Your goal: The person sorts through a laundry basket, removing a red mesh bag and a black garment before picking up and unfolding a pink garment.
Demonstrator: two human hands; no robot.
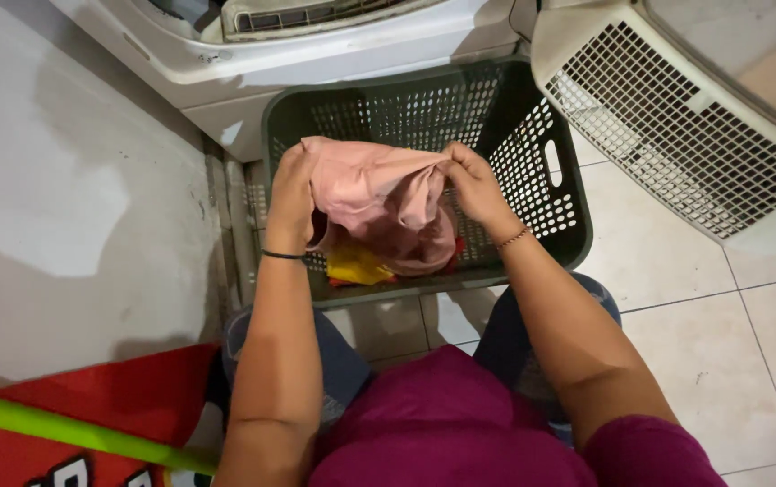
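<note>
Person crouched or seated over a dark green laundry basket (557,194) on the tiled floor (676,271), knees either side of it so the basket sits straight under the hands. Left hand (290,194) closed on the left edge of a pink garment (379,207), fingers curled over the fabric; right hand (472,180) pinching the right upper edge, thumb and fingers shut on a fold. Both grip the top hem apart from each other, so the cloth hangs spread between them, sagging in the middle, lifted just above the basket's inside. Garment is soft, thin, matte, wrinkled, dusty-pink. Below it in the basket, a yellow cloth (356,268) and a bit of red cloth, partly hidden. Basket is rigid plastic, perforated walls, slot handle on the right side. Behind it a white appliance (316,54), smooth casing; at upper right a white plastic grille panel (676,126), tilted. Thin black band on left wrist, bead bracelet on right. Red bag or mat (90,415) and a bright green bar (63,431) at lower left, blurred.
</note>
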